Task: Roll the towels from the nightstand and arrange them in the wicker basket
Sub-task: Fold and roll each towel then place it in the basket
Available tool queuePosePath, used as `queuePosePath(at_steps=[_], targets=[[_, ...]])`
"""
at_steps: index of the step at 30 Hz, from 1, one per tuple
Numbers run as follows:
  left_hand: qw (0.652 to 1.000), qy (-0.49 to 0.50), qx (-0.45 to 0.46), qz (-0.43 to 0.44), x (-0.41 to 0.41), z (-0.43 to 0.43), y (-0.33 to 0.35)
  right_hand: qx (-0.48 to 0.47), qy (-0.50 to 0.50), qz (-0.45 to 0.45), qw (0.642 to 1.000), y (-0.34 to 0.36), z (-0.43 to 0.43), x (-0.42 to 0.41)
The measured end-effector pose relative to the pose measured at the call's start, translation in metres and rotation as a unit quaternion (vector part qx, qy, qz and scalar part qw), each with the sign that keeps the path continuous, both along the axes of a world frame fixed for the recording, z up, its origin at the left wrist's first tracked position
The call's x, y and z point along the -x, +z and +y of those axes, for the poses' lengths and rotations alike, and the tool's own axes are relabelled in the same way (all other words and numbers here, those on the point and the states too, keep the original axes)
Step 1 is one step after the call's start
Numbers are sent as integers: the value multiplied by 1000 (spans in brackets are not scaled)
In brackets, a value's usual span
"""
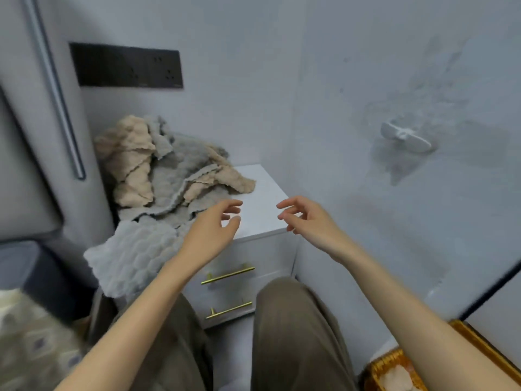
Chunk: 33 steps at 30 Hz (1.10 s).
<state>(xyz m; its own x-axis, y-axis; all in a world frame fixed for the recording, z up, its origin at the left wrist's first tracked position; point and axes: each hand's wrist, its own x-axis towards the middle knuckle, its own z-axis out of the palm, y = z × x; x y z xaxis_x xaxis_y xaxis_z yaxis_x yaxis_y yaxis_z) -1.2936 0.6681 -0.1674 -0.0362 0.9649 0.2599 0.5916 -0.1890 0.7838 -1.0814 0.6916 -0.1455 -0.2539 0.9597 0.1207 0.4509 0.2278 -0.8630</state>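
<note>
The person's knees in olive-brown trousers [293, 320] fill the bottom of the view. At the lower right corner sits the wicker basket [376, 365], woven and golden-brown, with a pale beige rolled towel [396, 376] showing inside it, partly hidden by the right forearm. Ahead stands the white nightstand [266, 182] with two brass bar handles [228, 275]. A crumpled heap of beige and grey towels [158, 170], waffle-textured with scalloped edges, covers its left side, and one grey towel [129, 258] hangs over the front edge. The left hand [214, 224] hovers just right of the heap and the right hand [304, 218] near it, both with fingers loosely curled, holding nothing.
</note>
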Motion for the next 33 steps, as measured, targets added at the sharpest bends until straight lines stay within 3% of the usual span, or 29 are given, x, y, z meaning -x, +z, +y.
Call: queuePosePath(at_steps=[9, 16, 28, 33], targets=[[985, 78, -48, 149, 52, 29, -12, -53, 31, -113, 992, -28, 66, 76], [963, 98, -72, 240, 67, 74, -26, -82, 2, -133, 988, -61, 114, 102], [921, 84, -98, 368, 78, 124, -57, -21, -21, -47, 998, -87, 193, 134], [914, 84, -112, 381, 84, 129, -60, 32, -52, 110, 992, -83, 203, 143]])
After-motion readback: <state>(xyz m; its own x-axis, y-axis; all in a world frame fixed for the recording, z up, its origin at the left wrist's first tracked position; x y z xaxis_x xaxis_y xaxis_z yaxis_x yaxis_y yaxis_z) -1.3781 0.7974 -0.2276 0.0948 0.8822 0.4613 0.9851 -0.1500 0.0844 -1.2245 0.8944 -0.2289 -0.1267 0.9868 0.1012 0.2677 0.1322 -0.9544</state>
